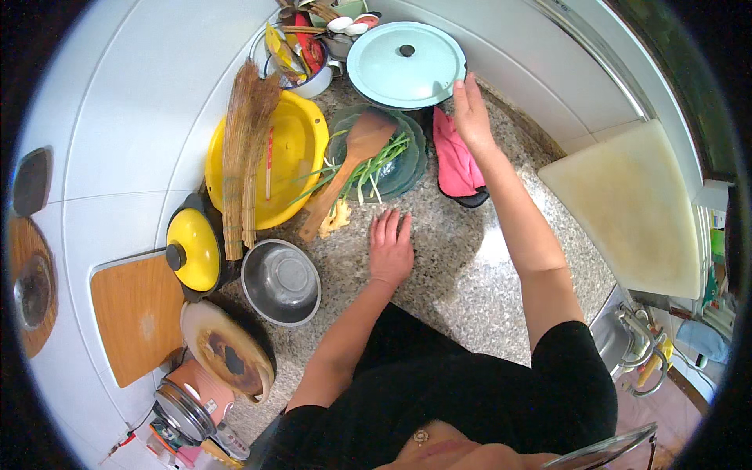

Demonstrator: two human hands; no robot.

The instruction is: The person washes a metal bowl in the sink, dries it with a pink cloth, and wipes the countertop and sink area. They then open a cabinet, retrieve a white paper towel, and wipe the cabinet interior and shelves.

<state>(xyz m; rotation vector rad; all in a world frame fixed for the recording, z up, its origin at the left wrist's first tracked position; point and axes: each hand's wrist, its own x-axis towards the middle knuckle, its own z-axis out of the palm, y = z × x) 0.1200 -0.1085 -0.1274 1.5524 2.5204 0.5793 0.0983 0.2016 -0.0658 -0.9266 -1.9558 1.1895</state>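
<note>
My left hand (pixel 392 249) lies palm down on the speckled granite counter (pixel 435 270), fingers a little spread and holding nothing. My right hand (pixel 472 114) reaches to the right edge of a light blue lidded pan (pixel 388 64) with a black knob; whether it touches cannot be made out. Below that hand is a pink cloth item with black edging (pixel 457 155). Beyond my left hand, a wooden spatula (pixel 352 158) lies across green scallions (pixel 376 170) and stacked glass plates (pixel 414 161). A piece of ginger (pixel 336 220) sits by the spatula's handle.
At left are a yellow basin (pixel 294 141), a straw whisk broom (pixel 235 176), a yellow-lidded black pot (pixel 200 249), a metal bowl (pixel 282 282) and a stained oval pan (pixel 229 352). A white cutting board (pixel 634 211) stands at right near the sink faucet (pixel 643 335).
</note>
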